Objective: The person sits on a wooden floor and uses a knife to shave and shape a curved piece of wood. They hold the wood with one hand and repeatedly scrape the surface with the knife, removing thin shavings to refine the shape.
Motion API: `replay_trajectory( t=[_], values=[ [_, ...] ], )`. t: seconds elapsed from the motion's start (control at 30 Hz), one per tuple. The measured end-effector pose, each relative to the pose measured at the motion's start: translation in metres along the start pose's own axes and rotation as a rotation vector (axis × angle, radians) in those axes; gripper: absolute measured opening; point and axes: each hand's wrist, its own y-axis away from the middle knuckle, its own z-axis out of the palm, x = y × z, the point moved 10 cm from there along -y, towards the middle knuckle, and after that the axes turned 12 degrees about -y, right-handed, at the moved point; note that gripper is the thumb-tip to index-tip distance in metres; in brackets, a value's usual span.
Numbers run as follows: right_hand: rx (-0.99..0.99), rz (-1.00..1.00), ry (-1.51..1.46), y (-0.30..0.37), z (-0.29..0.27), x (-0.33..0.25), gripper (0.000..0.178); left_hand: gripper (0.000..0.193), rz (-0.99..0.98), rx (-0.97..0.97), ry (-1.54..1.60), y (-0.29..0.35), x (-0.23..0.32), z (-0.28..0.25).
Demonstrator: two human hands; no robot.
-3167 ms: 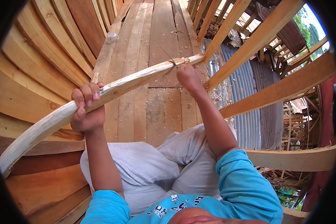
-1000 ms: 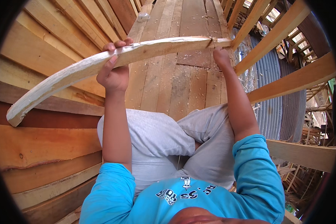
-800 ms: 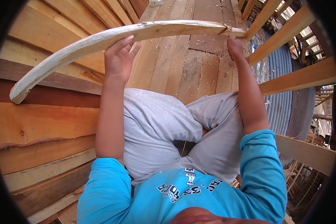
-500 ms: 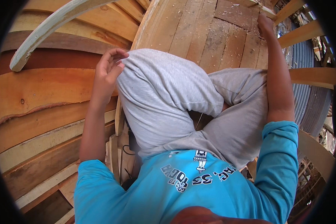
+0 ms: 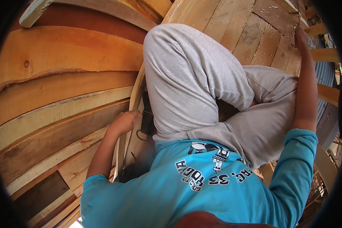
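My left hand (image 5: 126, 121) is low at my left side, beside a curved wooden rib (image 5: 137, 86). Its fingers are bent and drawn together; whatever they may hold is hidden. Dark items and a thin black loop (image 5: 141, 135) lie close by, between the rib and my hip. Far off at the upper right, my right hand (image 5: 301, 37) is closed at the end of a pale wooden strip (image 5: 287, 5). What lies inside that fist is too small to make out. My bent legs in grey trousers (image 5: 193, 72) are between the hands.
Overlapping planks (image 5: 60, 85) form a wall along my left. A curved pale timber (image 5: 33, 14) sticks out at the upper left. The plank floor (image 5: 250, 38) ahead is strewn with shavings. Wooden ribs (image 5: 325, 55) and grey corrugated sheeting (image 5: 326, 114) stand at the right.
My left hand has come down from my knee to the space beside my hip, and its fingers have drawn in. My view has shifted left; the right hand stays near the strip.
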Motion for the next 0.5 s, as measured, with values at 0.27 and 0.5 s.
replay_trajectory(
  t=[0.27,0.5],
  values=[
    [-0.122,0.099,-0.135,0.053,0.003,-0.016,0.037,0.058,0.123,-0.033,-0.058,0.011,0.009,0.066],
    [-0.101,0.077,-0.111,0.076,0.000,-0.030,0.034,0.073,0.158,0.080,-0.184,0.009,0.010,0.097]
  ],
)
